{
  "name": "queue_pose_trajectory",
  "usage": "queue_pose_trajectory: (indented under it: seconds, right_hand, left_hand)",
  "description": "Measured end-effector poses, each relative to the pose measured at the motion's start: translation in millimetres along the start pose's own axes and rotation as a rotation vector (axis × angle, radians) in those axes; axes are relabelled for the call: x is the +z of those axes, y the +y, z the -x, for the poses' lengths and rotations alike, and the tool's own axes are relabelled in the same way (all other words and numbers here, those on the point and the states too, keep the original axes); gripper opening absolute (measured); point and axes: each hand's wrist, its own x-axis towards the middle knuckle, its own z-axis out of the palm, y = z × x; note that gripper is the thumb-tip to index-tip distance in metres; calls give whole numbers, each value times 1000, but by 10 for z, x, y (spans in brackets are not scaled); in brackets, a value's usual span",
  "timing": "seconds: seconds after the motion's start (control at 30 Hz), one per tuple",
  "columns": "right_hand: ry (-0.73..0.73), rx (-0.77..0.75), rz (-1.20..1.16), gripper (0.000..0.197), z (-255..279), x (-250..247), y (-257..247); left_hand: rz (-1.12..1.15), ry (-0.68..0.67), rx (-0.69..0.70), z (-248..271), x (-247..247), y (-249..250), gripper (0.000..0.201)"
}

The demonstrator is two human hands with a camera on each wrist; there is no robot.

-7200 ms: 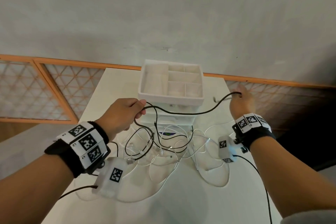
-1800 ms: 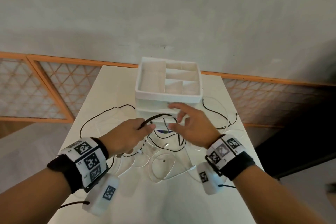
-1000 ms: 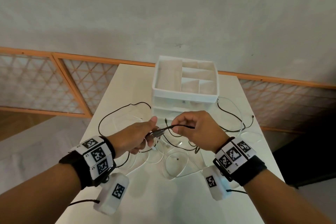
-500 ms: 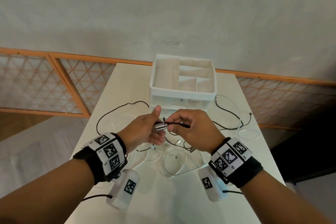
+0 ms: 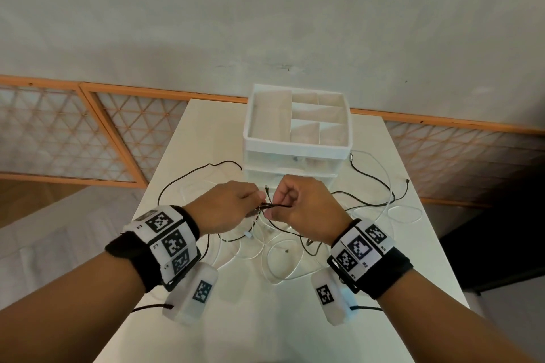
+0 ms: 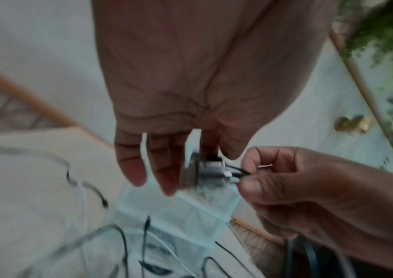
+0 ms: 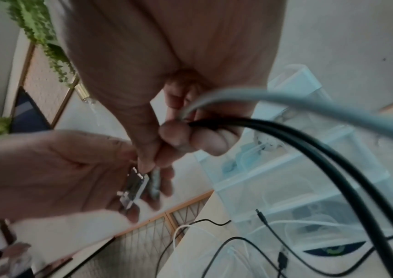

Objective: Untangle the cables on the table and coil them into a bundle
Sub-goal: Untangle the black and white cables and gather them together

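A tangle of black cable [image 5: 368, 200] and white cables [image 5: 277, 274] lies on the white table [image 5: 265, 327]. Both hands meet just above the tangle. My left hand [image 5: 233, 206] pinches the black cable's silver plug [image 6: 205, 169] between thumb and forefinger, its other fingers fairly straight. My right hand [image 5: 303, 209] pinches the black cable right beside that plug. In the right wrist view the right hand's [image 7: 171, 139] curled fingers also hold a black strand [image 7: 309, 143] and a pale cable [image 7: 309, 107] running away from the palm.
A white drawer organizer [image 5: 298, 150] with open top compartments stands just behind the hands. Loose black cable loops lie left [image 5: 182, 183] and right of it. An orange-framed lattice screen [image 5: 73, 138] runs behind the table. The table's edges are near on both sides.
The right hand came in from the far right and took the black cable beside the left hand. Over the last half second both hands closed together at the plug.
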Motion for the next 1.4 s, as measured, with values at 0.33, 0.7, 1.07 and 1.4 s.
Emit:
queue_pose_trajectory:
  seconds: [0.33,0.7,1.07,1.4]
  right_hand:
    - [-157,-131,99,29,35,103,-98]
    - [627,203,616,14,-276,-1152,1016]
    - [-67,231,714,33,441,319,1512]
    - [-37,-96,321,20,328,111,767]
  left_hand:
    - [-49,76,0,92,287,248,70]
    - [-333,-191,-5,223,-48,-233,33]
    - [-192,157,-316,97,328,-541,20]
    - [417,166,-125,-34,377,16,21]
